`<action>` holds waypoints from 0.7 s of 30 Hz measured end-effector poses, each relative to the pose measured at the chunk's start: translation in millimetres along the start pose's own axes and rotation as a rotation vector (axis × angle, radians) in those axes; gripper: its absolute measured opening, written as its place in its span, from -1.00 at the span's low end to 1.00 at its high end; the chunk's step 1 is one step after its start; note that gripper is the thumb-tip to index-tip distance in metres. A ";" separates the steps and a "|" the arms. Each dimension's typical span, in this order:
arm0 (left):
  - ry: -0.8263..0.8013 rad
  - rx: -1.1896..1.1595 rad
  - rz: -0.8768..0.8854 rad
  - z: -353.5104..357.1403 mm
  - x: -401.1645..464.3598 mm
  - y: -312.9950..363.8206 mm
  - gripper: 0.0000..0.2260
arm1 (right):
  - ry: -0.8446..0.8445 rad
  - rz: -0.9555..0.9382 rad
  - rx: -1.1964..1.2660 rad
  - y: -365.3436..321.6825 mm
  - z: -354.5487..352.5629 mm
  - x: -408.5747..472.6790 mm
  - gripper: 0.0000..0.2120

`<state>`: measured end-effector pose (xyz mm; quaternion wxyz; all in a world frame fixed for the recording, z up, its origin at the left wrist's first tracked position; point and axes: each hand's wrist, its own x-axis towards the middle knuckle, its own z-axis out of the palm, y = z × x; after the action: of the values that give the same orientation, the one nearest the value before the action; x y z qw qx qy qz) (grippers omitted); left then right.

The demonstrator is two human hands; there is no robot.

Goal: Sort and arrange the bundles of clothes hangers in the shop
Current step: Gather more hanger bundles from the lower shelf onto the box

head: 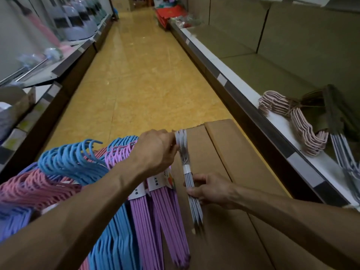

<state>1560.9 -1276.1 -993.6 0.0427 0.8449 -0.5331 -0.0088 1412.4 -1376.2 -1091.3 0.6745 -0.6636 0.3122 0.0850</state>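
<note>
Both forearms reached in: left hand (155,151) pinched the grey hanger bundle (190,184) at its hooks, right hand (211,190) gripped below the band (light, stiff, likely slippery).

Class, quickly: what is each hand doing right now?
Left hand: grips the hook end of the white hanger bundle.
Right hand: grips the same bundle lower down.

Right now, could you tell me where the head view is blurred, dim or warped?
In the head view, motion blur smears the goods on the left shelves and the lower end of the white hanger bundle; the right shelf is dim; glare streaks the yellow floor; the wide-angle lens splays the shelf edges outward.
</note>
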 end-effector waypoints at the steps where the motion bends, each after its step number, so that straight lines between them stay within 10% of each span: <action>1: 0.012 0.151 -0.004 4.0 -2.0 -4.4 -0.68 | 0.004 -0.003 -0.041 3.1 2.8 5.7 -0.77; 6: -0.092 0.240 -0.061 7.0 -10.2 -23.0 -0.38 | 0.013 -0.007 -0.234 14.5 22.2 33.7 -0.73; 21: -0.155 0.102 -0.031 15.7 -21.5 -44.9 -0.41 | 0.004 -0.048 -0.382 14.4 33.3 46.6 -0.76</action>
<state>1591.1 -1238.5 -1013.6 -0.0418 0.8510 -0.5213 -0.0475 1451.9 -1357.0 -1130.8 0.5375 -0.7869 0.2758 0.1254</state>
